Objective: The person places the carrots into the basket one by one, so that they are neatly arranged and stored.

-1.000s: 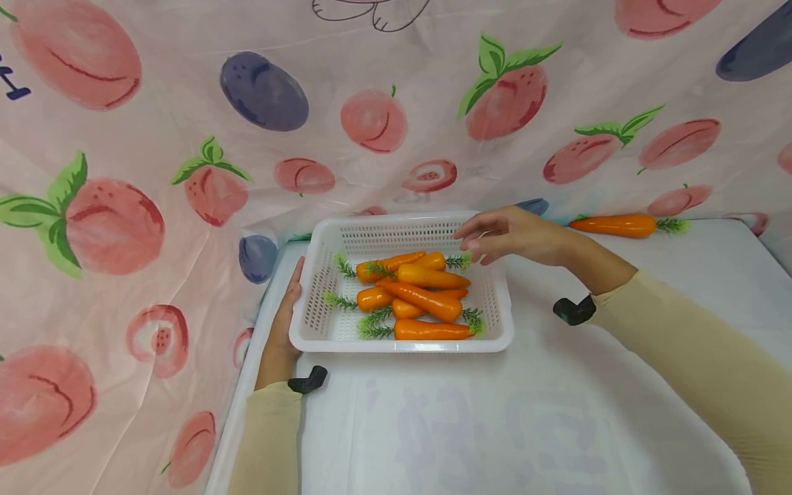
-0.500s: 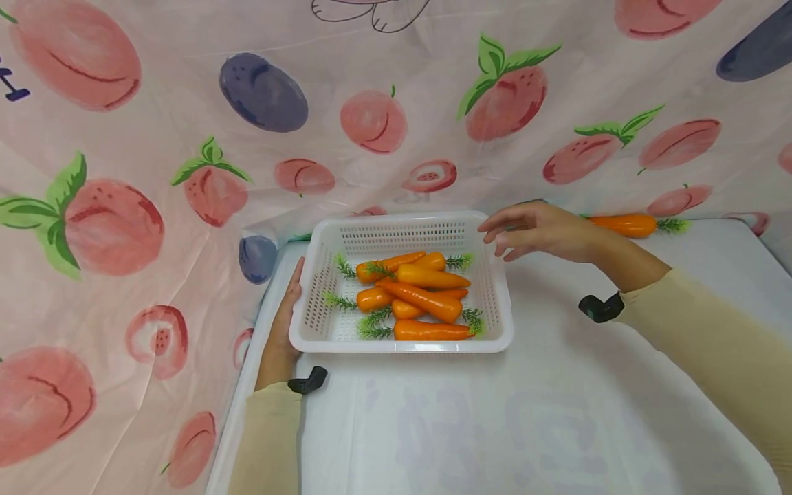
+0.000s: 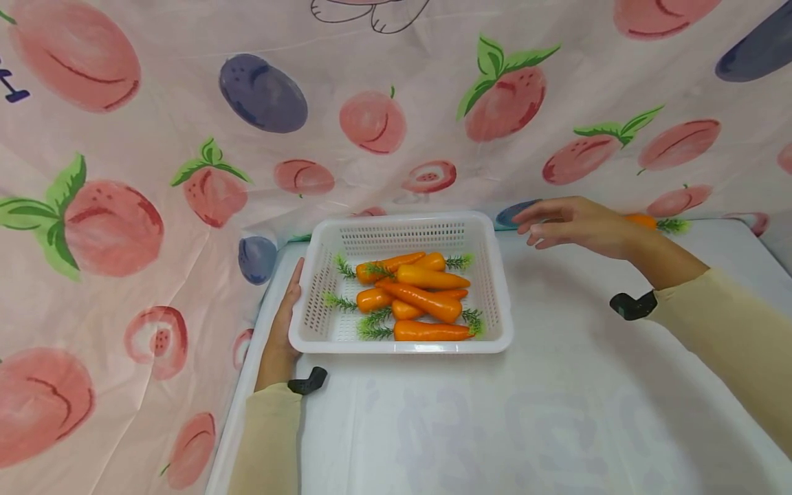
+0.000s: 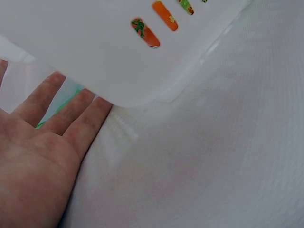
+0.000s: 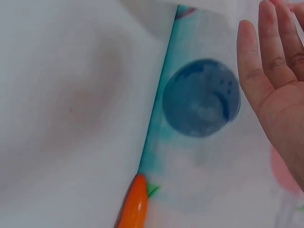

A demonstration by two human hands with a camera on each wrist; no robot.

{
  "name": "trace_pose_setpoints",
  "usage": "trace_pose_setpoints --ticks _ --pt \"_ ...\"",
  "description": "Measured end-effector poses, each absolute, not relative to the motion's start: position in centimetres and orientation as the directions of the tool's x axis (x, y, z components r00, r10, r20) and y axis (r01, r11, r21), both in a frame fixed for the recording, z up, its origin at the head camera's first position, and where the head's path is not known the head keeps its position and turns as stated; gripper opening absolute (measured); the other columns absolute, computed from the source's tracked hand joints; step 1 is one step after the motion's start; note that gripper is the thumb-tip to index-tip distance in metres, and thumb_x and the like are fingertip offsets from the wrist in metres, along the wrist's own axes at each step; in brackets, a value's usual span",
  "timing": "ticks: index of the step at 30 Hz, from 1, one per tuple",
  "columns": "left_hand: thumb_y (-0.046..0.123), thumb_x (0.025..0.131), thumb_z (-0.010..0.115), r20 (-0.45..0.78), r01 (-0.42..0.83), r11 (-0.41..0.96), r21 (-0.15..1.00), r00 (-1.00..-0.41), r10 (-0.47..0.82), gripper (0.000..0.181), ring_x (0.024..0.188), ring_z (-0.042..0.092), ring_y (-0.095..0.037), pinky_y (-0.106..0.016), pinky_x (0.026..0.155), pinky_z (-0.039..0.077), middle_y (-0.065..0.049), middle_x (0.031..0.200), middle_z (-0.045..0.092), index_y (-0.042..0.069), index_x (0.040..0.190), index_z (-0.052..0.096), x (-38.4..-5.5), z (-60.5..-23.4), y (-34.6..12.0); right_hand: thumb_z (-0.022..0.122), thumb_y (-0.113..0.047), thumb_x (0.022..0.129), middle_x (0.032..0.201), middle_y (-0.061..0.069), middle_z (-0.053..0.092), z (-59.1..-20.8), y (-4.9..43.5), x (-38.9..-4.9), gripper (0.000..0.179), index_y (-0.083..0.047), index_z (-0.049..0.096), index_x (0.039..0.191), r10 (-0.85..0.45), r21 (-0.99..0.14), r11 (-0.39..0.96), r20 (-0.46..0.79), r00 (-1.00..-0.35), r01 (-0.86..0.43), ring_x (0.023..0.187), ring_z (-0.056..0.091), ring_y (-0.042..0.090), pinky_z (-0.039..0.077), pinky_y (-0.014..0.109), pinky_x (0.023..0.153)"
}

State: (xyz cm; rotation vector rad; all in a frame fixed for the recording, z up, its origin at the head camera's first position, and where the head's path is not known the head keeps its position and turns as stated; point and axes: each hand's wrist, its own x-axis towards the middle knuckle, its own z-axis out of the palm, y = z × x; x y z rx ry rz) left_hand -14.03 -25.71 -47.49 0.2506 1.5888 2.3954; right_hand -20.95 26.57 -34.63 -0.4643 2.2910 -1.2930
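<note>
A white plastic basket (image 3: 402, 348) with slotted sides stands on the white table, and several orange carrots (image 3: 427, 302) with green tops lie in it. My left hand (image 3: 286, 313) is at the basket's left side, its fingers straight along the wall; in the left wrist view the palm of the left hand (image 4: 42, 147) faces up beside the basket's corner. To the right of the basket my right hand (image 3: 572, 223) hovers with nothing in it, fingers loosely extended. Behind that forearm, one more carrot (image 3: 642, 221) lies at the table's back edge, partly hidden; its tip shows in the right wrist view.
A pale cloth (image 3: 433, 62) printed with peaches and other fruit hangs behind and to the left of the table (image 3: 557, 385). The table's back edge runs just behind the basket. A black band mount (image 3: 632, 305) sits on the right wrist.
My right hand has moved right, from over the basket's right rim to beyond it, and now covers part of the lone carrot. The left hand, the basket and its carrots stay put.
</note>
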Motion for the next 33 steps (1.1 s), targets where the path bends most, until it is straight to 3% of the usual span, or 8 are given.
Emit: trace_pose_setpoints --ticks 7,12,19,22,24,27,30,33 --pt "0.044 0.11 0.025 -0.007 -0.115 -0.338 0.934 -0.953 0.304 0.065 0.16 -0.003 -0.032 -0.046 0.129 0.003 -0.003 0.174 -0.005 0.03 0.165 -0.008 -14.1 -47.4 -25.9 0.055 -0.027 0.105 0.131 -0.007 0.065 -35.3 29.4 -21.3 0.04 -0.016 0.057 0.144 -0.463 -0.84 0.539 -0.235 -0.855 -0.061 0.114 0.067 0.013 0.053 0.022 0.094" --pt "0.045 0.109 0.026 -0.005 -0.119 -0.343 0.932 -0.949 0.314 0.066 0.16 -0.002 -0.032 -0.049 0.128 0.002 -0.002 0.174 -0.004 0.033 0.164 -0.007 -14.2 -47.6 -26.0 0.054 -0.028 0.106 0.134 -0.011 0.063 -35.5 31.1 -21.6 0.044 -0.011 0.053 0.147 -0.435 -0.842 0.537 -0.223 -0.873 -0.053 0.116 0.065 0.008 0.054 0.021 0.093" --pt "0.053 0.104 0.043 0.007 -0.102 -0.32 0.942 -0.947 0.322 0.091 0.159 -0.008 -0.031 -0.026 0.123 0.02 -0.011 0.171 -0.017 0.018 0.161 -0.019 -15.1 -47.9 -26.6 0.053 -0.038 0.106 0.138 -0.01 0.056 -36.0 33.5 -22.0 0.049 -0.016 0.05 0.149 -0.342 -0.804 0.594 -0.273 -0.899 0.018 0.118 0.06 0.004 0.052 0.015 0.09" --pt "0.052 0.105 0.043 0.009 -0.103 -0.331 0.938 -0.947 0.32 0.092 0.159 -0.01 -0.032 -0.025 0.123 0.019 -0.012 0.17 -0.018 0.016 0.161 -0.02 -15.2 -47.9 -26.5 0.052 -0.041 0.105 0.143 -0.008 0.051 -36.2 34.3 -22.2 0.053 -0.017 0.047 0.152 -0.306 -0.781 0.624 -0.296 -0.905 0.044 0.12 0.055 0.002 0.051 0.014 0.089" --pt "0.052 0.105 0.041 -0.007 -0.118 -0.346 0.931 -0.952 0.307 0.086 0.159 -0.006 -0.032 -0.031 0.126 0.017 -0.009 0.172 -0.013 0.021 0.163 -0.016 -14.9 -48.0 -26.3 0.051 -0.045 0.105 0.148 -0.004 0.047 -36.3 34.7 -22.3 0.056 -0.018 0.045 0.153 -0.284 -0.757 0.651 -0.307 -0.908 0.052 0.123 0.049 0.005 0.05 0.019 0.093" --pt "0.049 0.107 0.038 -0.049 -0.147 -0.356 0.923 -0.961 0.271 0.072 0.16 0.002 -0.031 -0.046 0.127 0.015 0.002 0.174 0.001 0.035 0.165 -0.001 -14.2 -48.0 -26.0 0.052 -0.048 0.104 0.155 0.006 0.04 -36.6 35.2 -22.5 0.06 -0.018 0.042 0.155 -0.259 -0.743 0.666 -0.319 -0.912 0.071 0.135 0.037 0.019 0.044 0.044 0.108" --pt "0.045 0.107 0.035 -0.088 -0.168 -0.353 0.92 -0.969 0.232 0.058 0.16 0.012 -0.028 -0.055 0.125 0.016 0.011 0.172 0.015 0.048 0.162 0.015 -13.4 -48.0 -25.7 0.052 -0.05 0.103 0.159 0.013 0.033 -37.0 35.7 -22.9 0.064 -0.017 0.042 0.156 -0.237 -0.747 0.658 -0.329 -0.914 0.099 0.143 0.026 0.034 0.031 0.066 0.111" --pt "0.041 0.109 0.03 -0.093 -0.163 -0.345 0.924 -0.973 0.21 0.053 0.159 0.016 -0.025 -0.055 0.125 0.017 0.012 0.171 0.019 0.048 0.161 0.02 -13.2 -47.9 -25.6 0.053 -0.052 0.102 0.161 0.016 0.031 -37.4 36.2 -23.2 0.067 -0.016 0.04 0.157 -0.222 -0.746 0.656 -0.333 -0.916 0.113 0.145 0.022 0.039 0.026 0.072 0.112"
